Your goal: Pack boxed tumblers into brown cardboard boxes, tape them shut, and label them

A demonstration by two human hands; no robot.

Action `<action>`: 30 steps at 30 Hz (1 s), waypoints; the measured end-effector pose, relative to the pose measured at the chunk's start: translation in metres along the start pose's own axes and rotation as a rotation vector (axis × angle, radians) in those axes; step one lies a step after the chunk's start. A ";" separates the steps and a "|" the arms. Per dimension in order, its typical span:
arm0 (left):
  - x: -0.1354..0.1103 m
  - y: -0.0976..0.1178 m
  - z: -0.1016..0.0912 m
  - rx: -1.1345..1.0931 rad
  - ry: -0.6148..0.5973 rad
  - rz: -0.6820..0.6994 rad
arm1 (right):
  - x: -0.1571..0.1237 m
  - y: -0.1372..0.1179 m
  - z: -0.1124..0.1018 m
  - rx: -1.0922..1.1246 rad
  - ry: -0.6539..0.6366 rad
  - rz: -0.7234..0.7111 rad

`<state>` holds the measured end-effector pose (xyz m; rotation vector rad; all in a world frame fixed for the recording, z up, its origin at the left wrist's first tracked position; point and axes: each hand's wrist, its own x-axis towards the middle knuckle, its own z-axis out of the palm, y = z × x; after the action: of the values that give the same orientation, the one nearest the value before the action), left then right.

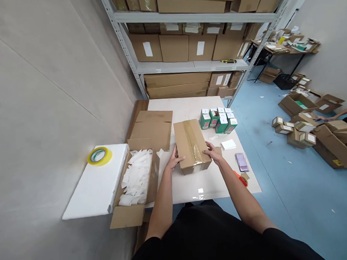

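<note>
A closed cardboard box (pixel 182 139) with clear tape along its top seam and down its near side sits on the white table (pixel 179 190). My left hand (pixel 174 160) grips its left side near the front corner, thumb on top. On the opposite side my right hand (pixel 212 152) holds the right edge, its thumb also over the top. Several small green and white boxes (pixel 221 124) stand together beyond the right hand. Nearer lie a white stack of paper slips (pixel 228 144), a purple item (pixel 242 162) that is partly blurred, and an orange-handled tool (pixel 240 178).
Left of the table, an open carton (pixel 155 171) holds crumpled white paper (pixel 137 174). A roll of yellow tape (pixel 99 155) rests on a white surface (pixel 92 192). Flattened cardboard (pixel 152 133) lies behind. Shelving (pixel 193 66) with cartons stands ahead; another person's arm (pixel 338 114) shows among boxes at right.
</note>
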<state>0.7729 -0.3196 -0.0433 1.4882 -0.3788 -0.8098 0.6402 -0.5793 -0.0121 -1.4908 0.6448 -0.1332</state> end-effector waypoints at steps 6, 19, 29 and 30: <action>-0.004 0.039 0.027 0.048 0.019 0.130 | -0.005 -0.026 -0.030 0.015 -0.034 -0.127; -0.113 0.076 0.095 0.124 0.446 0.184 | -0.008 -0.076 -0.060 0.055 -0.553 -0.244; -0.262 0.072 0.153 0.081 0.813 0.269 | -0.067 -0.095 -0.011 -0.016 -0.962 -0.264; -0.281 0.068 0.159 0.078 0.861 0.272 | -0.077 -0.097 -0.002 -0.028 -1.010 -0.272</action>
<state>0.4872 -0.2518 0.1070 1.6629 0.0444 0.0974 0.6049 -0.5551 0.1045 -1.4427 -0.3697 0.4078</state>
